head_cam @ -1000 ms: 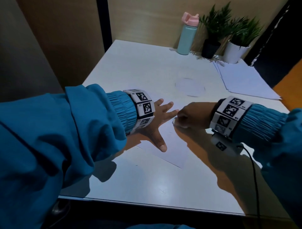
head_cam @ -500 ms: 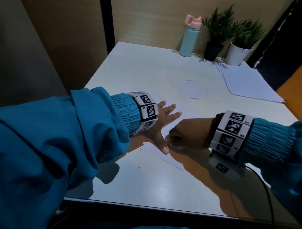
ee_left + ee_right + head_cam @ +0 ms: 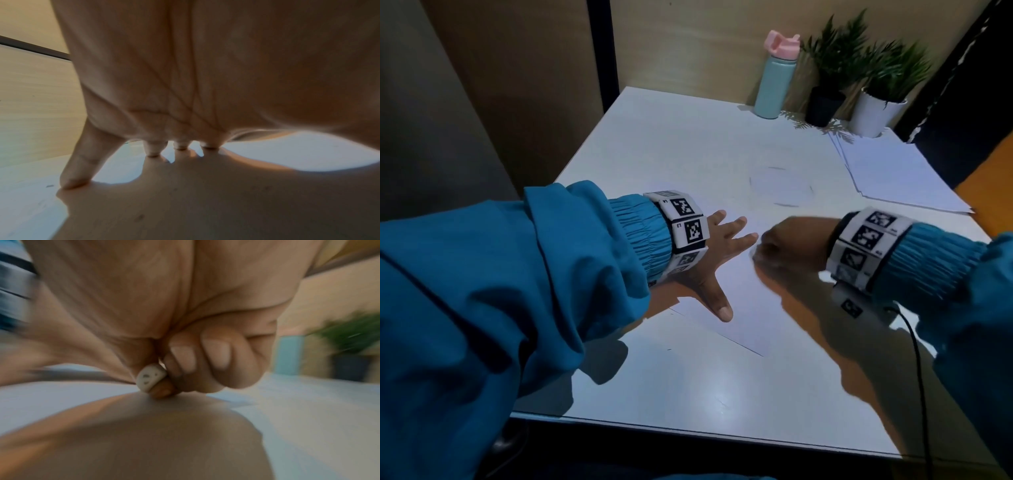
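A white sheet of paper lies on the white table in front of me. My left hand rests flat on the sheet with fingers spread; its fingertips press down on the paper. My right hand is curled just right of the left fingertips, blurred by motion. It pinches a small white eraser between thumb and fingers, with the eraser's tip down at the paper.
At the back stand a teal bottle with a pink lid, a plant in a black pot and one in a white pot. A stack of paper lies back right. A faint round outline marks the table. A cable hangs from my right wrist.
My right hand slid toward me across the sheet with the eraser, then back away to where it started. The left hand has stayed flat on the paper.
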`<state>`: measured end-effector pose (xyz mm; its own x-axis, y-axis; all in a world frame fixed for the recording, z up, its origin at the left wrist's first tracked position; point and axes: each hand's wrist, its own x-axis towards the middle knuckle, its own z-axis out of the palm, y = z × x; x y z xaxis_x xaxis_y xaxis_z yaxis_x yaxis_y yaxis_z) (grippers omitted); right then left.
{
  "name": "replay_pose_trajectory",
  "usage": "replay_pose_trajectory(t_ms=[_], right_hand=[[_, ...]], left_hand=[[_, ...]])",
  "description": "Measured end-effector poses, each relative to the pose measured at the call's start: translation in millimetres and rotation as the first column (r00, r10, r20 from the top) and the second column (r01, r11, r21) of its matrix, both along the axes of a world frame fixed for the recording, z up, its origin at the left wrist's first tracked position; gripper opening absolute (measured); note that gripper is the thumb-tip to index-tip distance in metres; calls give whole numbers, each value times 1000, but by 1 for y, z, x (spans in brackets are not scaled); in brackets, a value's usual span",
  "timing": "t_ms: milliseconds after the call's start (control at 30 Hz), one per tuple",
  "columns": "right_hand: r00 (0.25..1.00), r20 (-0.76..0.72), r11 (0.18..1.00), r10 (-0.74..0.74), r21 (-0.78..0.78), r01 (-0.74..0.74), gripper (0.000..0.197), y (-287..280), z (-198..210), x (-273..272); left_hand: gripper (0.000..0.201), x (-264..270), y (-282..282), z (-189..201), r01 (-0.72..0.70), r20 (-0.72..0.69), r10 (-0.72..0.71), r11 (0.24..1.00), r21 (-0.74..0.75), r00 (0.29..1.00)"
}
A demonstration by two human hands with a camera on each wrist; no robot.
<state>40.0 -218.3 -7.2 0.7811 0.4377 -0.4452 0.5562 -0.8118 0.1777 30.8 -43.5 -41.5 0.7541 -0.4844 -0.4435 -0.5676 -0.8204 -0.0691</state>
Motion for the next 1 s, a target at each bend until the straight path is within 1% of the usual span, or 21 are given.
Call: replay_pose_trajectory(t_ms=[67, 100, 167, 200, 233, 267, 367, 400, 433, 467, 533, 600, 633, 733, 800, 867, 933, 1000], right_hand=[[998, 35, 999, -42, -9, 43, 34, -6, 0, 11], [1000, 18, 1000, -13, 7, 13, 32, -3, -2, 3], [993, -51, 991, 107, 89, -102, 30, 8, -12, -26], [985, -101, 985, 139, 117, -127, 32, 12, -14, -39], [983, -116, 984, 143, 120, -129, 33, 11, -13, -40], [989, -92, 988, 119, 113, -108, 33, 8, -12, -31], [998, 16, 998, -62, 29, 61, 36, -9, -3, 9], [997, 29, 997, -78, 19, 78, 38, -11, -3, 14], [998, 26, 998, -55, 16, 55, 38, -9, -5, 10], [1000, 1, 1000, -1, 24, 1, 37, -4, -7, 1], [988, -99, 989, 116, 100, -106, 35, 9, -13, -29], [973, -181, 985, 142, 127, -120, 34, 14, -11, -43], [977, -169, 987, 127, 123, -107, 33, 13, -10, -36], [999, -20, 999, -33, 33, 33, 35, -3, -3, 2], [995, 48, 996, -84, -21, 85, 38, -8, -2, 12], [998, 41, 998, -54, -25, 55, 37, -2, -7, -3], [1000, -10, 998, -3, 56, 3, 34, 9, -14, -29], [998, -38, 995, 44, 91, -41, 38, 15, -15, -45]], left_hand=[[147, -2, 0, 0, -2, 1, 2, 1000, -6, 1000], [146, -3, 0, 0, -2, 6, 2, 1000, -4, 1000], [143, -3, -1, 0, 3, 19, -3, 1000, -8, 1000], [143, -2, -1, 0, 3, 20, -3, 1000, -9, 1000], [144, -2, 0, 0, 1, 22, -1, 1000, -11, 1000], [147, -2, 1, 0, -5, 23, 5, 1000, -17, 1000], [154, -2, 4, -2, -9, 25, 10, 999, -41, 1000], [156, -1, 4, -3, -8, 23, 9, 999, -40, 1000], [156, -1, 4, -3, -8, 19, 9, 999, -38, 1000], [157, 0, 4, -2, -7, 16, 7, 999, -32, 1000], [155, 1, 2, -2, 3, 20, -3, 1000, -4, 1000], [152, 1, 1, -1, 3, 26, -3, 1000, 8, 1000], [152, 1, 1, -1, 2, 22, -3, 1000, 7, 1000], [154, 0, 1, 0, -3, 20, 3, 1000, -4, 1000], [150, -3, 1, 2, -2, 26, 2, 1000, -4, 1000], [147, -3, 0, 3, -8, 18, 8, 1000, -1, 1000], [148, -1, 0, 4, -10, 6, 10, 1000, 3, 1000], [149, -1, 0, 6, -8, 7, 8, 1000, 14, 1000]])
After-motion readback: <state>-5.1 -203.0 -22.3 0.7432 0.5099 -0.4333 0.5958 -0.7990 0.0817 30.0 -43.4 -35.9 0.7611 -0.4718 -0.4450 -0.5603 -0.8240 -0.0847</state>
